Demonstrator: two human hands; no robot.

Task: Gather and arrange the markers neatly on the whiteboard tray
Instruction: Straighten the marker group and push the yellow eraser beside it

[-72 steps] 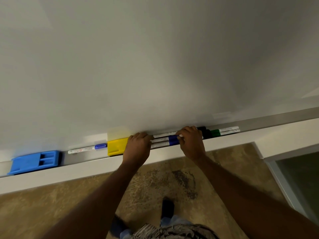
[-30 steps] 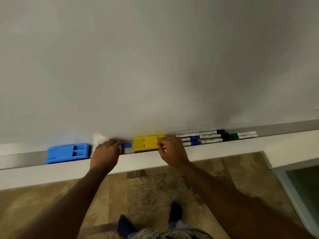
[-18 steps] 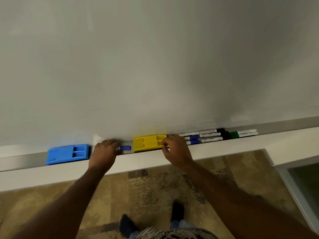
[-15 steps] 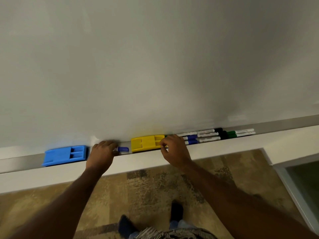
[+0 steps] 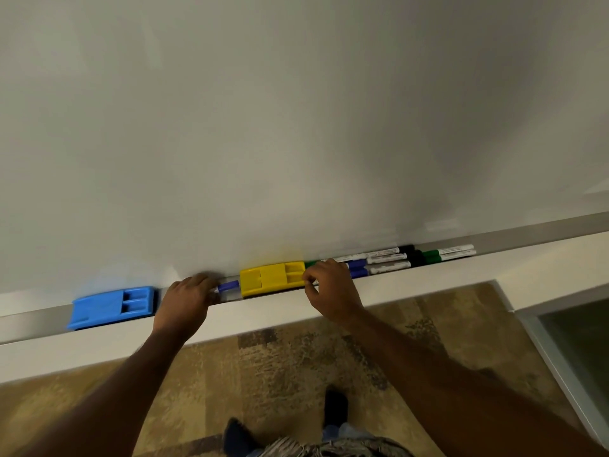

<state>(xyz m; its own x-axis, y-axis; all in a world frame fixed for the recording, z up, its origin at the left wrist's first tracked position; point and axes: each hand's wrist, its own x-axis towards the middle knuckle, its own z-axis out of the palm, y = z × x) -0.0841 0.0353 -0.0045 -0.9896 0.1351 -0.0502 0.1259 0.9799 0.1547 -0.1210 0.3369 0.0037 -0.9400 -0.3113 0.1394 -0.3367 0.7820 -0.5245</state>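
Your left hand (image 5: 184, 303) grips a blue-capped marker (image 5: 229, 286) on the tray (image 5: 33, 321) — cap toward the yellow eraser (image 5: 272, 279). Your right hand (image 5: 331, 290) pinches that eraser's right end.

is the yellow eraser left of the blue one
No, the yellow plastic eraser lies right of the blue plastic eraser.

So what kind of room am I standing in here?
Likely a meeting room or classroom: a wall whiteboard, its tray holding markers and a yellow eraser, and patterned carpet underfoot.
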